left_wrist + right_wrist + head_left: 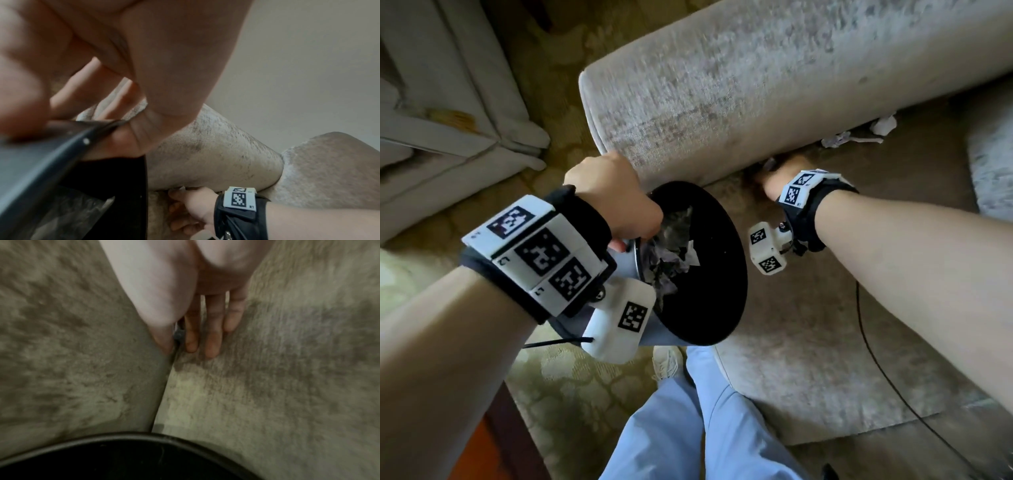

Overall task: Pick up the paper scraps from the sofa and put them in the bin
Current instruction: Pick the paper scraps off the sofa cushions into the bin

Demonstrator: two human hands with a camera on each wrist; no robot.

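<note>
Head view, nearest first: my left hand point(616, 202) has its fingers curled over the rim of the bin point(698, 263), thumb side outward, holding it tilted just beside the sofa point(722, 85) armrest; the bin's lower wall is hidden behind my wrist rig. Inside, just below those fingers, I see crumpled paper scraps point(671, 246), dark and hard to separate from one another. Past the bin, my right hand point(777, 174) reaches into the crease where the armrest meets the seat cushion point(825, 342); from the head its fingertips are hidden in shadow. The right wrist view shows the fingers point(212, 331) straight and close together, lying on the cushion, with the thumb against the armrest wall; a small grey scrap point(179, 335) sits in the crease between thumb and forefinger, blurred, and I cannot tell whether it is actually pinched. Farther along the crease, well beyond the fingertips, two more loose scraps point(852, 138) lie, one white, one greyish. A black cable point(873, 359) trails across the cushion.
</note>
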